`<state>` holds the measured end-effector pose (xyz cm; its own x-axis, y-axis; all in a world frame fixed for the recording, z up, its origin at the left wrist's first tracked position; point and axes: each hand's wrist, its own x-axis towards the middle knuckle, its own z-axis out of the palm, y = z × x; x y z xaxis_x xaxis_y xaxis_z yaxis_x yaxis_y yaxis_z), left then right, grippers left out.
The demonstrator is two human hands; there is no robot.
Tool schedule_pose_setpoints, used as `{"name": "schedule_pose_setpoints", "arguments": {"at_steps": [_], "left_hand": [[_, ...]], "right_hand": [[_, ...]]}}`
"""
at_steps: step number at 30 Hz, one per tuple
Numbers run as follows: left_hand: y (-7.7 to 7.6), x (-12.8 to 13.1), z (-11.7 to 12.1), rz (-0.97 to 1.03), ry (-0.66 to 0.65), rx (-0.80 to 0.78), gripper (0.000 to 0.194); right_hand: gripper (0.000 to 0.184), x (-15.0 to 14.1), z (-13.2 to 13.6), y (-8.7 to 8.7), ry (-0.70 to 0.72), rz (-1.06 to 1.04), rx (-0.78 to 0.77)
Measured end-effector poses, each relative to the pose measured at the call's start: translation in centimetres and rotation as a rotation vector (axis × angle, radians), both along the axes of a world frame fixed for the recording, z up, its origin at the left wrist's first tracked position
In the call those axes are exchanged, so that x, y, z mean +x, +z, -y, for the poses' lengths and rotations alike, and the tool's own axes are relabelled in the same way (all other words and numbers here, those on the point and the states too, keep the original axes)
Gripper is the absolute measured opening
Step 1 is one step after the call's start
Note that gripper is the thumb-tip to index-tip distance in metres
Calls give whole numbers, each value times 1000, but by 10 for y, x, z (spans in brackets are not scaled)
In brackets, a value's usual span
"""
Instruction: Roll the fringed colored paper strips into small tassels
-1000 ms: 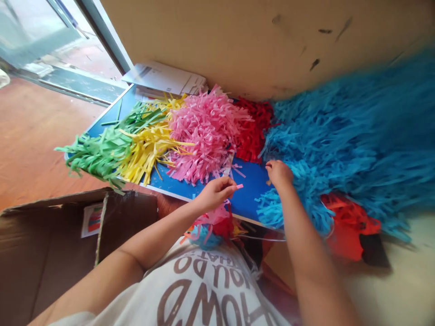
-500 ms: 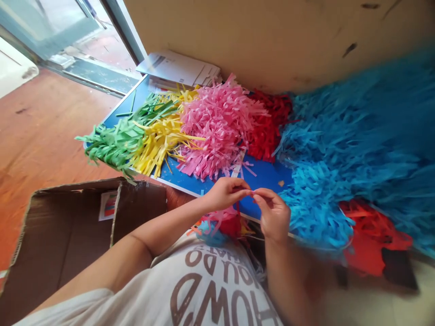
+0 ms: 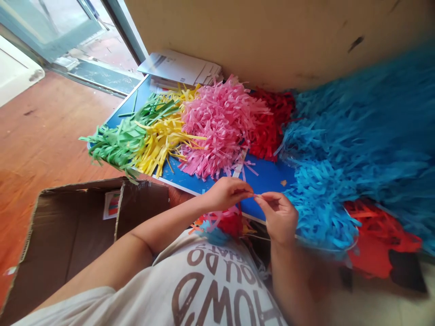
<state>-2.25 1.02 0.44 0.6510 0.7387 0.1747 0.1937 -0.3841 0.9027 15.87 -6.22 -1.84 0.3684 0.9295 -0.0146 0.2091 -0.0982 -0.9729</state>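
My left hand [image 3: 226, 194] and my right hand [image 3: 281, 216] meet fingertip to fingertip above the front edge of the blue table [image 3: 180, 179]. Both are closed in a pinch. Between them is something thin and tiny, mostly hidden by the fingers, too small to name. Below my left hand, against my shirt, hangs a bunch of tissue-paper fringe [image 3: 233, 224] in pink, red, blue and orange. A big heap of pink paper fringe [image 3: 220, 122] lies just beyond the hands. To the right of my right hand is blue paper fringe [image 3: 319, 199].
Green fringe [image 3: 118, 140], yellow fringe [image 3: 159, 145] and red fringe [image 3: 268, 131] lie along the table. White boards [image 3: 180, 65] are stacked at the back by the wall. An open cardboard box [image 3: 74, 226] stands at the left. Orange-red paper [image 3: 374, 253] sits at the lower right.
The view has shifted slightly, so the scene sits a little further right. My right hand has moved slightly right, its fingertips still close to the left's. Both pinches stay closed.
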Motion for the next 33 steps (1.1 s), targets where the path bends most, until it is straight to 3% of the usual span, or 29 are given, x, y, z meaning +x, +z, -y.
{"name": "schedule_pose_setpoints", "arguments": {"at_steps": [5, 8, 13, 18, 21, 25, 28, 33], "left_hand": [[4, 0, -2, -108, -89, 70, 26], [9, 1, 2, -149, -63, 77, 22], [13, -2, 10, -125, -64, -52, 15], [17, -5, 9, -91, -108, -22, 11], [19, -2, 8, -139, -85, 86, 15], [16, 6, 9, -128, -20, 222, 22], [11, 9, 9, -57, -34, 217, 26], [5, 14, 12, 5, 81, 356, 28]], "right_hand": [[20, 7, 0, 4, 140, 73, 19], [15, 9, 0, 5, 212, 84, 45], [19, 5, 3, 5, 181, 83, 11], [19, 3, 4, 8, 204, -48, 2], [12, 6, 4, 12, 188, 81, 52], [16, 9, 8, 15, 152, 218, 90], [17, 9, 12, 16, 78, 197, 72], [20, 5, 18, 18, -10, 136, 48]]}}
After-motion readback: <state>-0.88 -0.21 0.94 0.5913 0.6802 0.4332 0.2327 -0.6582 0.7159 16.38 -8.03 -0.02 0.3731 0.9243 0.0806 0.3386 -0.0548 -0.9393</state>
